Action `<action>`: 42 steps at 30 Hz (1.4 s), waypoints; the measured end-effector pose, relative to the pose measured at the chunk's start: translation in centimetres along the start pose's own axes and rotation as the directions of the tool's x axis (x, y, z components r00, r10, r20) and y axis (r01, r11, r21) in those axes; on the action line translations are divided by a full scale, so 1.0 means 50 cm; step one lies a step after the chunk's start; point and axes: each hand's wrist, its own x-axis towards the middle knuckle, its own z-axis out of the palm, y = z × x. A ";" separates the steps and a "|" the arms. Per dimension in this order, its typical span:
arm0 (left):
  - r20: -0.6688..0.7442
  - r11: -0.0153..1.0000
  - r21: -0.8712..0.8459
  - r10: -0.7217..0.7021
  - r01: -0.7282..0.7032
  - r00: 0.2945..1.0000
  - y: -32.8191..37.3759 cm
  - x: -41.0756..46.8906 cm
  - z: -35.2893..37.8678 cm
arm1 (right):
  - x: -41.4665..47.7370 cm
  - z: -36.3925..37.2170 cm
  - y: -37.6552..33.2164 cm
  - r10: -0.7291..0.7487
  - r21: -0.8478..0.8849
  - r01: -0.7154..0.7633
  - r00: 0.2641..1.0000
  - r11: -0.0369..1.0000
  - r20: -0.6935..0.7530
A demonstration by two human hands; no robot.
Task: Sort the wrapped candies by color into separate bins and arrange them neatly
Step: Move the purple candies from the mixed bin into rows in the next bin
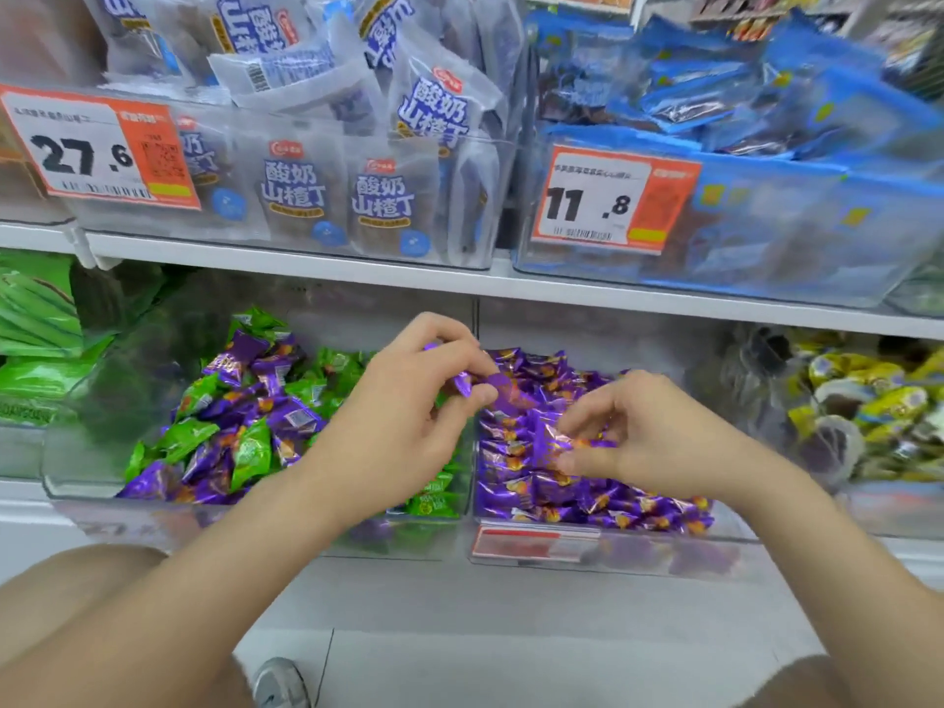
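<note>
Green candies [250, 452] mingle with purple candies [288, 419], left bin [153, 518].

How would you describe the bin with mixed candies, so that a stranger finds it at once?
Find the orange price tag reading 27.6. On the shelf below it stands a clear bin. Only this one mixes green and purple candies; its right neighbour holds purple alone.
</note>
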 end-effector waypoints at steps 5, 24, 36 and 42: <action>0.055 0.994 0.104 0.020 -0.025 0.998 0.019 0.009 0.039 | -0.007 0.032 0.035 -0.137 -0.325 0.163 0.985 0.931 0.102; 0.120 0.999 0.037 0.003 -0.007 0.993 0.030 0.019 0.069 | -0.019 0.015 0.040 -0.057 -0.094 0.051 0.997 0.994 -0.059; 0.209 0.990 0.068 0.108 -0.124 0.972 0.022 0.016 0.070 | -0.024 0.016 0.070 -0.051 0.239 -0.001 0.976 0.971 0.213; 0.300 0.985 0.111 0.090 -0.129 0.950 0.037 0.013 0.068 | -0.026 0.032 0.058 -0.102 -0.122 0.112 0.991 0.986 0.086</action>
